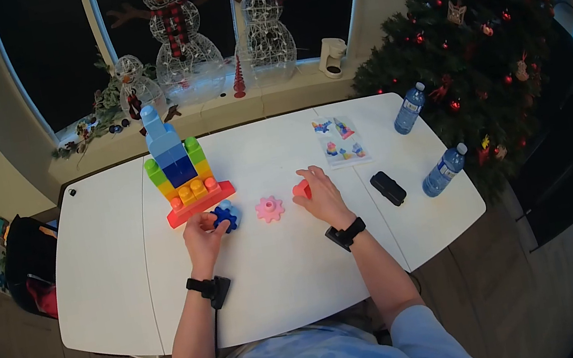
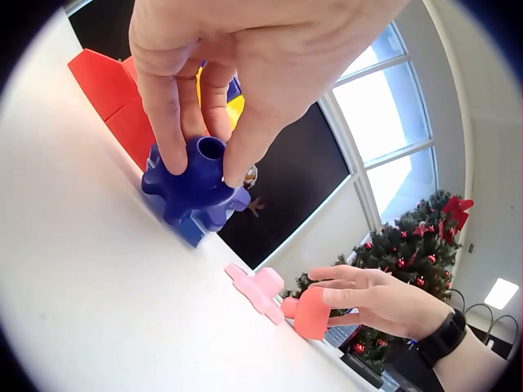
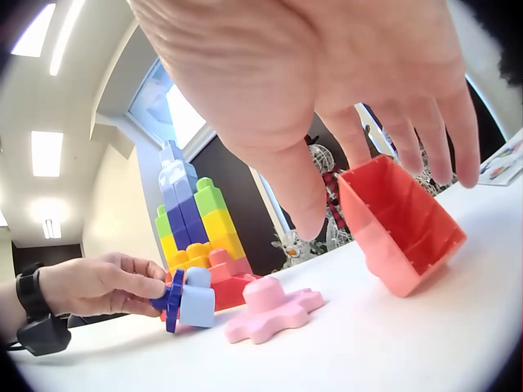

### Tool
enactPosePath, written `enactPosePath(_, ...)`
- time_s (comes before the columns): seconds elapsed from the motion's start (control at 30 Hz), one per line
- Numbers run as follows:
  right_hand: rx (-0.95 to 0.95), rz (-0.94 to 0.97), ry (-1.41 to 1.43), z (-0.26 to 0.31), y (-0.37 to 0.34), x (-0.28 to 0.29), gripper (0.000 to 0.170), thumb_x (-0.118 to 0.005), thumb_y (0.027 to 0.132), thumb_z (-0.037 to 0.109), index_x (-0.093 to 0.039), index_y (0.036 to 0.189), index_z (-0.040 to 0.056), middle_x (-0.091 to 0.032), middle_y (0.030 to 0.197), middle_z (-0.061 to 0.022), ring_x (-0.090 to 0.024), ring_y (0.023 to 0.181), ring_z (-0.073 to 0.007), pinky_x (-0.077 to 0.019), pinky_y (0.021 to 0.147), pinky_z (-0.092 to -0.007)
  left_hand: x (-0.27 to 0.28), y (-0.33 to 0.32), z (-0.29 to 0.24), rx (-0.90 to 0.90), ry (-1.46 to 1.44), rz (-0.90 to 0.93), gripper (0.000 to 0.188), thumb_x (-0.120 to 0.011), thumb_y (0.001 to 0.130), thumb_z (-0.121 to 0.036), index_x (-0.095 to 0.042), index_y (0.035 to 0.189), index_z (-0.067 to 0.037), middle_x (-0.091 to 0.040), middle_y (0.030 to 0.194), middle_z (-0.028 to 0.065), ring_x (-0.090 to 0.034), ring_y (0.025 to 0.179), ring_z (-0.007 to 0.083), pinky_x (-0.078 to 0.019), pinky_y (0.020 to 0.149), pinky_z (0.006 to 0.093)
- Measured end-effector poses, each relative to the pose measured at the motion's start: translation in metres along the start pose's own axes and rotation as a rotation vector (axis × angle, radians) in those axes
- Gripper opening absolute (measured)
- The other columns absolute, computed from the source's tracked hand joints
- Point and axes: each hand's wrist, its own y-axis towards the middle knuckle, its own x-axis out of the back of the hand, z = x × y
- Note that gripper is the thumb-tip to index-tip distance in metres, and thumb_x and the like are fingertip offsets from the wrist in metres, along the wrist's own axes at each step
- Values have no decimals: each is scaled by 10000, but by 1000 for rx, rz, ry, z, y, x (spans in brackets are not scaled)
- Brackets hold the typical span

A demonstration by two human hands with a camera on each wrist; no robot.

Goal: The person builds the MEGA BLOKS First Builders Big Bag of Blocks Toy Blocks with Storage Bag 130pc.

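My left hand (image 1: 201,240) pinches the hub of a dark blue toy gear (image 2: 196,193) between thumb and fingers. The gear's flat side lies against a light blue block (image 3: 198,307), low over the white table. My right hand (image 1: 324,199) reaches over a coral-red building block (image 3: 402,229), its fingers fairly straight. That block is tipped over with its hollow underside facing the right wrist camera, and the thumb stands apart from it there. Between the hands a pink gear (image 1: 269,209) lies flat, hub up.
A tower of stacked blocks (image 1: 179,168) on a red base (image 1: 201,204) rises just beyond my left hand. To the right are a picture sheet (image 1: 341,141), a black case (image 1: 388,188) and two water bottles (image 1: 410,109). Wire snowmen (image 1: 187,59) stand on the sill.
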Motion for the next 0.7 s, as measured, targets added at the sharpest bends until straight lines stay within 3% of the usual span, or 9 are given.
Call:
enactPosePath(0.1, -19, 53, 42, -13, 2, -5, 604, -788, 837, 151, -547, 1380, 44, -554, 1392, -234, -606, 1197, -423, -544, 970, -494, -7, 1, -11, 11, 92, 34, 340, -917, 728, -92, -660, 943, -29, -691, 862, 65, -667, 772, 187, -562, 736, 337)
enactPosePath(0.17, -51, 83, 15, -19, 2, -10, 499, -750, 849, 100, -573, 1311, 37, -655, 1221, -216, -668, 1069, -400, -566, 896, -478, -15, -3, -20, -315, 266, -134, 337, -905, 749, -105, -648, 952, -30, -663, 905, 76, -667, 760, 219, -558, 700, 352)
enactPosePath(0.27, -31, 55, 13, -20, -2, -13, 434, -733, 850, 72, -586, 1258, 38, -696, 1100, -185, -689, 987, -394, -572, 852, -471, -27, -13, -49, -460, 185, -110, 259, -855, 805, -70, -635, 933, -20, -613, 894, 69, -623, 739, 221, -533, 690, 338)
enactPosePath(0.4, 53, 23, -17, 0, -15, -3, 406, -712, 855, 35, -595, 1243, 45, -704, 1094, -167, -684, 1020, -370, -575, 852, -446, -54, -30, -73, -316, 97, 235, 251, -815, 837, -83, -701, 1055, -33, -684, 1003, 121, -687, 858, 277, -568, 764, 379)
enactPosePath(0.43, 118, 32, -72, 4, -21, -4, 382, -693, 866, 31, -597, 1235, 39, -695, 1129, -156, -672, 1061, -351, -563, 887, -445, -63, -31, -71, -313, 98, 231, 251, -815, 837, -83, -701, 1055, -33, -684, 1003, 121, -687, 858, 277, -568, 764, 379)
enactPosePath(0.5, 189, 40, -126, 8, -32, -12, 358, -675, 877, 26, -600, 1227, 33, -686, 1164, -145, -660, 1102, -333, -552, 921, -443, -84, -25, -57, -628, 283, 113, 283, -793, 832, -74, -724, 1104, -34, -707, 1058, 147, -704, 890, 317, -580, 801, 412)
enactPosePath(0.6, 351, -44, -396, 11, -53, -27, 403, -642, 896, 32, -583, 1294, 11, -623, 1322, -152, -591, 1239, -332, -500, 1027, -457, -96, -13, -44, -558, 438, 201, 277, -764, 818, -44, -730, 1091, -17, -713, 1071, 156, -707, 909, 341, -576, 826, 429)
enactPosePath(0.67, 372, -35, -547, 15, -70, -37, 610, -669, 838, 7, -509, 1426, -24, -506, 1491, -197, -501, 1356, -402, -448, 1105, -480, -97, -10, -45, -492, 411, 245, 264, -748, 815, -27, -732, 1079, -13, -715, 1069, 159, -709, 911, 339, -577, 824, 428)
enactPosePath(0.7, 354, -16, -543, 18, -78, -40, 659, -693, 844, 38, -492, 1471, 15, -475, 1519, -218, -467, 1384, -430, -442, 1114, -488, -96, -9, -44, -425, 390, 288, 252, -732, 813, -11, -735, 1066, -9, -717, 1067, 162, -711, 914, 338, -578, 822, 426)
